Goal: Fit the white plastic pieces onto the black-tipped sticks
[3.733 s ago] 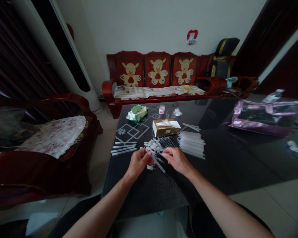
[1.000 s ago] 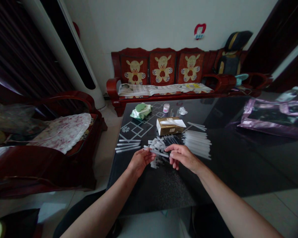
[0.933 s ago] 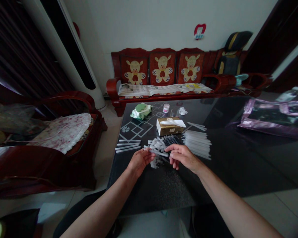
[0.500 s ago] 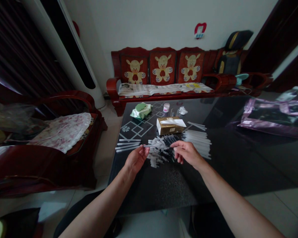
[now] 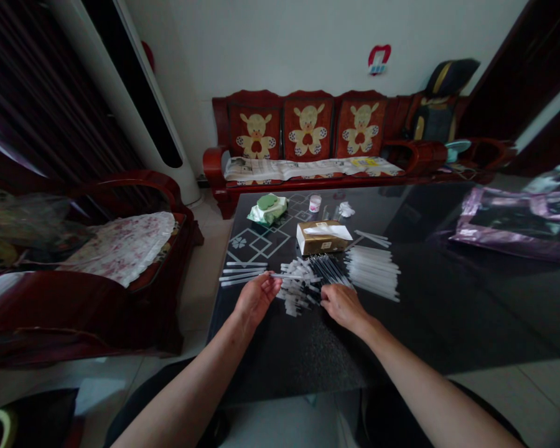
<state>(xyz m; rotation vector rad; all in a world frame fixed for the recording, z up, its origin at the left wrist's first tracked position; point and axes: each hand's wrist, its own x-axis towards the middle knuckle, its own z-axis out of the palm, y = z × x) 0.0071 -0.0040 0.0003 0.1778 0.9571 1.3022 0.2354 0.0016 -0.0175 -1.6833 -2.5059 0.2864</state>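
Observation:
My left hand (image 5: 260, 292) pinches one end of a thin, pale pen (image 5: 289, 276), which lies level above the table and points right. Below it is a heap of short whitish pieces that look like pen caps (image 5: 295, 303). My right hand (image 5: 343, 303) is lowered beside the heap, its fingers curled inward; whatever they grip is hidden. Just behind that hand lies a bundle of thin black sticks like refills (image 5: 329, 267). To the right, frosted pen barrels (image 5: 373, 272) form a neat row. Several pale pens (image 5: 242, 272) lie side by side at the left.
A gold tissue box (image 5: 323, 238) stands behind the bundle. Farther back on the black table (image 5: 420, 311) are a green wipes pack (image 5: 267, 210), a small cup (image 5: 314, 203) and crumpled tissue (image 5: 346, 210). A clear bag with purple edges (image 5: 513, 227) lies at the right.
My right hand has moved away from the pen's right end and down toward the table beside the heap. My left hand keeps the pen in nearly the same place.

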